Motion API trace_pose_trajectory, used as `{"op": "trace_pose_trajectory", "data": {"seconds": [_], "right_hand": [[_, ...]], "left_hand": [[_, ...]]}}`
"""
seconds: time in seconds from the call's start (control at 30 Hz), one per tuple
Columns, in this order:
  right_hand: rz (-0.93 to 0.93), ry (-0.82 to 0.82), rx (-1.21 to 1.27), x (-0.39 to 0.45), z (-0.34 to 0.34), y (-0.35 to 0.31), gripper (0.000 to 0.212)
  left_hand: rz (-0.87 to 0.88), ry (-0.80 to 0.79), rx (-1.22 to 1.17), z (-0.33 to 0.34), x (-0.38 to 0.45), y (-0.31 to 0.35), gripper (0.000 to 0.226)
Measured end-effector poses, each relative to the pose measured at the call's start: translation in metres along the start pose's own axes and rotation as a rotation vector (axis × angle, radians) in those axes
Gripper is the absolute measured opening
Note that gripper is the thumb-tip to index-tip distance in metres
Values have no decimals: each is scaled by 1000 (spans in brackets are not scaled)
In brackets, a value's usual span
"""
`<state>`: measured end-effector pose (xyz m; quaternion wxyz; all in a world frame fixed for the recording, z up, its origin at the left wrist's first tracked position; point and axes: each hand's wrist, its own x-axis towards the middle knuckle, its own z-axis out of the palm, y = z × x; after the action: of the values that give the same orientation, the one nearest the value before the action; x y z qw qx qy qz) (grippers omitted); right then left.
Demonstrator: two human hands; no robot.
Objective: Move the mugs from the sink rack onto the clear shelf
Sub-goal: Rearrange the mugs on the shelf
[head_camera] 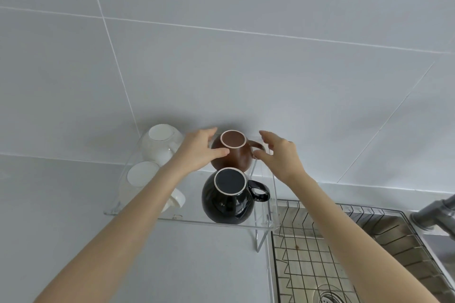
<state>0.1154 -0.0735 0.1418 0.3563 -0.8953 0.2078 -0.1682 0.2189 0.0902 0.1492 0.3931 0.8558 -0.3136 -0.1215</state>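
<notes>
A clear acrylic shelf (194, 219) stands on the counter against the tiled wall. Upside down on it are a brown mug (234, 158) at the back right, a black mug (225, 205) in front of it, and two white mugs, one at the back left (160, 144) and one at the front left (141, 174). My left hand (197, 150) cups the brown mug's left side, thumb on its wall and fingers behind it. My right hand (278, 155) hovers with spread fingers just right of the brown mug's handle, thumb tip close to it. My left forearm hides part of the front white mug.
The wire sink rack (307, 265) lies over the steel sink at the lower right, with no mugs showing on its visible part. A grey faucet (433, 214) juts in from the right edge. The drain (330, 299) sits at the bottom. Grey counter runs below the shelf.
</notes>
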Motion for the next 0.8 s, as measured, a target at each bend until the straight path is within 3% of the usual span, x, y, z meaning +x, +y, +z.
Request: {"op": "trace_pose_trajectory", "data": {"seconds": [0.13, 0.2, 0.27, 0.37, 0.47, 0.57, 0.67, 0.73, 0.8], "right_hand": [[-239, 76, 130, -52, 15, -45, 27], [-394, 20, 136, -80, 36, -63, 24], [-492, -52, 49, -95, 65, -71, 33], [-430, -157, -95, -99, 97, -79, 42], [-364, -192, -195, -92, 107, -84, 23], [-359, -201, -229, -85, 107, -85, 12], [-345, -226, -273, -75, 104, -86, 13], [-347, -241, -285, -68, 102, -86, 17], [-341, -261, -270, -61, 101, -87, 20]], "left_hand": [[-24, 138, -121, -47, -42, -18, 54], [-101, 186, -142, -70, -62, -34, 50], [-168, 170, -128, -81, -76, -48, 61], [-192, 124, -151, -86, -92, -60, 49], [-164, 109, -126, -87, -100, -65, 20], [-153, 124, -105, -87, -102, -69, 21], [-156, 114, -104, -87, -102, -72, 28], [-168, 92, -95, -86, -105, -70, 15], [-177, 80, -100, -85, -107, -70, 24]]}}
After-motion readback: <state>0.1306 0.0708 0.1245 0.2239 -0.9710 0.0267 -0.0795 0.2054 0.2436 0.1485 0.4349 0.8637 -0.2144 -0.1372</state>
